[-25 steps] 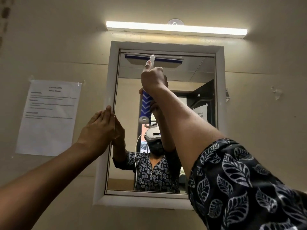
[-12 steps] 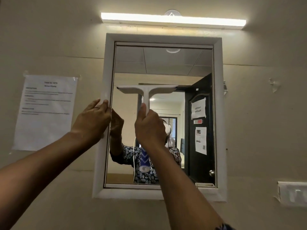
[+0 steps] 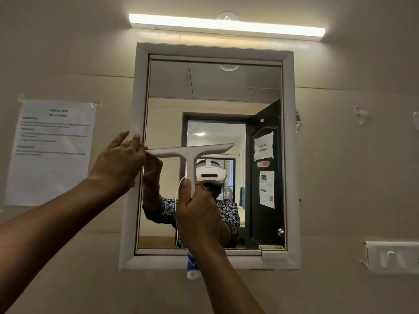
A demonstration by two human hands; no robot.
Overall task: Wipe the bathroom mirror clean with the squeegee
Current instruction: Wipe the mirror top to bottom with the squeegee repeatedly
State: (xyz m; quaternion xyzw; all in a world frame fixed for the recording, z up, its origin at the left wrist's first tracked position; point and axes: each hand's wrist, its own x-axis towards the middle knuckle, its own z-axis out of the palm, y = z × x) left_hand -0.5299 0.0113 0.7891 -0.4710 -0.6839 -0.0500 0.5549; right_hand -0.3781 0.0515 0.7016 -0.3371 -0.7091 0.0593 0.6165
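Now, squeegee [image 3: 190,152]: blade nearly level at mid-height of the mirror [image 3: 226,87], left tip just beside the frame [image 3: 290,155] on its left edge.
Right tip: stops partway across (bare glass beyond, up to the right edge).
Right hand [image 3: 199,220]: fingers curled round the handle, thumb up along it.
Left hand [image 3: 118,164]: fingers nearly straight, resting on the frame's left edge.
Open room: glass above and below the blade.

lit tube light [image 3: 226,24], taped notice [image 3: 51,150], wall switch plate [image 3: 392,257]
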